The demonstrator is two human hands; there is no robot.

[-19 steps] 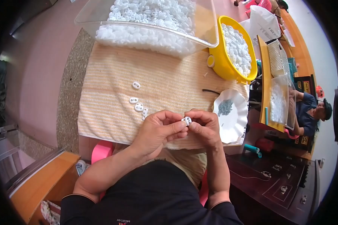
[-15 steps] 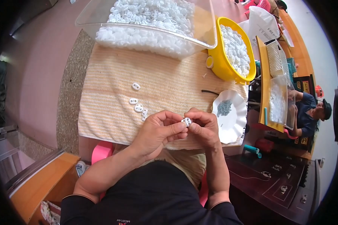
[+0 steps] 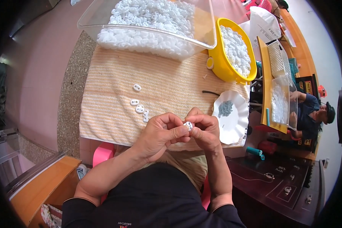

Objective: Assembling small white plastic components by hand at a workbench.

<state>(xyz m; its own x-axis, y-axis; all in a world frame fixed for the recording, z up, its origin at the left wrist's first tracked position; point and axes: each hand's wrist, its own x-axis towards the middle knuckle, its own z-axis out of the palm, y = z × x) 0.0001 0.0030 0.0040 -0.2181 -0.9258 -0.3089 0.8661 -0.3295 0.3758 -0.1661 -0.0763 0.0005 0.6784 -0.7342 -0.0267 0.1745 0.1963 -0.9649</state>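
My left hand [image 3: 159,133] and my right hand [image 3: 206,130] meet over the near edge of a striped orange cloth [image 3: 171,81]. Together their fingertips pinch one small white plastic piece [image 3: 188,125]. Several similar white pieces [image 3: 140,108] lie loose on the cloth just left of my left hand. A white scalloped plate [image 3: 237,125] holding small dark metal bits [image 3: 225,108] sits right of my right hand.
A clear plastic bin [image 3: 155,22] full of white pieces stands at the far edge of the cloth. A yellow tub [image 3: 222,64] of more white pieces is at the far right. Another person [image 3: 311,110] sits at a table on the right. A dark wooden surface [image 3: 277,182] lies lower right.
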